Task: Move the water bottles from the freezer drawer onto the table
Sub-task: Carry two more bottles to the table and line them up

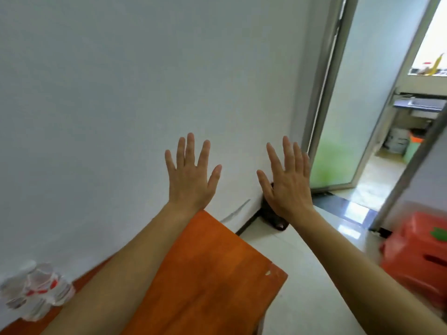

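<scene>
Nearest: two bare forearms entering from the bottom edge, left over the orange wooden table point(212, 274), right over pale floor tiles point(302, 274) past the table's right edge.

At the table's left side, close against the white wall point(121, 93): blurred cluster of clear plastic water bottles point(36, 290) with red-and-white labels, resting on the table. Count not readable through blur. Upright or lying: cannot tell.

Small pale chip point(267, 273) near the table's near right corner.

Right edge of view, on the floor: red plastic stool point(418, 259) with a green mark on top, motion-blurred, well apart from the table.

Further out: left hand point(191, 175) raised, back toward camera, fingers spread and straight, grip released, holding nothing; sits above the table's far corner, in front of the wall. Right hand point(287, 182) likewise raised, fingers extended and close together, grip released, holding nothing; beyond the table's right edge. Hands apart, not touching each other.

Behind the right hand, at floor level where wall meets floor: dark object point(275, 218), mostly hidden, identity unclear.

Farthest: open doorway with frosted glass door point(343, 117) at right; beyond it a room with a counter point(418, 105) and a green bin with an orange rim point(413, 146); bright window above.
</scene>
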The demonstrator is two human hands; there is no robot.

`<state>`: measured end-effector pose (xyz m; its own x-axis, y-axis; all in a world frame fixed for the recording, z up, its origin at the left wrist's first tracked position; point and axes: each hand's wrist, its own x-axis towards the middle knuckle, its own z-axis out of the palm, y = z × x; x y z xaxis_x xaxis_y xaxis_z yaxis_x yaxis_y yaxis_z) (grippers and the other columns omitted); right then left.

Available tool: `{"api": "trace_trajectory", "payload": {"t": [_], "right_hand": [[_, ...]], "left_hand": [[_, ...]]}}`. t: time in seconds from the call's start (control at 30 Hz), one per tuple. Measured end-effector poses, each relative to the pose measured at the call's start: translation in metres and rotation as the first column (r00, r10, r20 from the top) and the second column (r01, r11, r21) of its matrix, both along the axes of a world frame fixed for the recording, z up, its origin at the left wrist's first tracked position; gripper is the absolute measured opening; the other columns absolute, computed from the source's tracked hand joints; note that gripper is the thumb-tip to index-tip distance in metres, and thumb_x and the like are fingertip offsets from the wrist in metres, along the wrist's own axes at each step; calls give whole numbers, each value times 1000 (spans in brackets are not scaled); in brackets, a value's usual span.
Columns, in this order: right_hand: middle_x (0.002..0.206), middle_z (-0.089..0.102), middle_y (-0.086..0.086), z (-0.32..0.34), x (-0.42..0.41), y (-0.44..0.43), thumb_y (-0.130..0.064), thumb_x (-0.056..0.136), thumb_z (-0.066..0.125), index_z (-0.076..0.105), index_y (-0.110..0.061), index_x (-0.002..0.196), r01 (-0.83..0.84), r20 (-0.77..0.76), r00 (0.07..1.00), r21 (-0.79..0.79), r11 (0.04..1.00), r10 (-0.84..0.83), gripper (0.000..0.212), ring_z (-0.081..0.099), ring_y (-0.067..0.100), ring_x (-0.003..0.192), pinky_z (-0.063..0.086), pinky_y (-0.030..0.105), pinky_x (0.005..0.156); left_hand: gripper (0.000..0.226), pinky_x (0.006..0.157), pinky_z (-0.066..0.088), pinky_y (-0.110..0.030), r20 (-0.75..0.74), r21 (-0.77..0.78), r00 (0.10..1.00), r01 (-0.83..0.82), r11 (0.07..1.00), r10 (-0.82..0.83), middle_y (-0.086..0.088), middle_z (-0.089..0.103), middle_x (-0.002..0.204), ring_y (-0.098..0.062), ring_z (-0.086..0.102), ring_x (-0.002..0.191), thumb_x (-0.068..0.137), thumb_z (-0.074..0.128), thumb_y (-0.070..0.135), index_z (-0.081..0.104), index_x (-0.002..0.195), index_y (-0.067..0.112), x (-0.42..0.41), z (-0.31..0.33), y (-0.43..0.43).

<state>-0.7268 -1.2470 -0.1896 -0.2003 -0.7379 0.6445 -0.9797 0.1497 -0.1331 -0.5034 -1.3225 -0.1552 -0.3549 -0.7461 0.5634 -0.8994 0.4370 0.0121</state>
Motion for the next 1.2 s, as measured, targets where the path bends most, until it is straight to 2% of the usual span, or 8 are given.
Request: {"api": "trace_trajectory", "payload": {"t": [0.13,0.27,0.47,0.6,0.7,0.83,1.0,1.2], "right_hand": [[167,2,12,2,-77,71,-55,100,32,14,-25,159,225,27,974,-14,974,-225,69,0,34,154,8,56,122],[167,6,13,-2,-127,151,-53,99,35,16,-25,159,437,10,900,-31,899,-437,69,5,37,153,11,58,121],[167,0,15,-16,-168,289,-55,97,36,-4,-19,159,700,19,714,-31,714,-699,83,2,37,153,6,57,122],[166,3,16,-19,-185,392,-52,93,43,4,-13,160,838,38,545,-52,543,-837,87,4,38,152,7,58,121],[167,1,15,-24,-206,461,-50,92,46,3,-15,160,893,63,449,-62,445,-891,88,3,38,153,8,59,121],[167,1,15,-44,-248,533,-50,91,45,0,-17,160,931,137,364,-37,363,-921,88,1,37,153,7,59,121],[167,-1,14,-55,-321,595,-52,92,42,-4,-19,159,933,131,351,41,359,-927,88,0,36,153,5,57,122],[167,-2,13,-42,-406,631,-55,94,35,-5,-19,159,919,140,363,108,379,-921,84,0,34,153,5,56,122]], "left_hand": [[73,118,7,-63,9,9,977,213,977,-213,-13,-2,165,-32,-3,152,96,6,64,11,157,24,-97,-1,18],[71,118,8,-63,-15,-14,901,433,901,-433,-16,2,165,-34,1,152,97,14,60,14,157,22,-179,-6,52],[72,115,13,-66,-53,57,714,700,712,-698,-16,5,165,-36,5,151,97,20,60,19,157,19,-294,-30,147],[75,118,8,-64,-48,72,552,833,548,-833,-16,6,165,-36,4,152,94,16,63,20,156,20,-353,-33,239],[77,119,2,-60,-46,95,462,885,456,-886,-12,4,165,-33,0,152,91,12,66,18,156,25,-394,-31,301],[71,119,-3,-57,53,110,409,904,412,-911,-8,-5,165,-30,-6,152,95,11,65,6,156,29,-458,-44,369],[71,118,-10,-54,81,164,424,887,431,-902,-7,-15,165,-28,-16,151,97,14,65,-4,156,29,-535,-64,427],[73,116,-14,-53,69,200,443,872,447,-894,-6,-19,164,-27,-20,150,96,11,67,-7,157,29,-605,-65,461]]}}
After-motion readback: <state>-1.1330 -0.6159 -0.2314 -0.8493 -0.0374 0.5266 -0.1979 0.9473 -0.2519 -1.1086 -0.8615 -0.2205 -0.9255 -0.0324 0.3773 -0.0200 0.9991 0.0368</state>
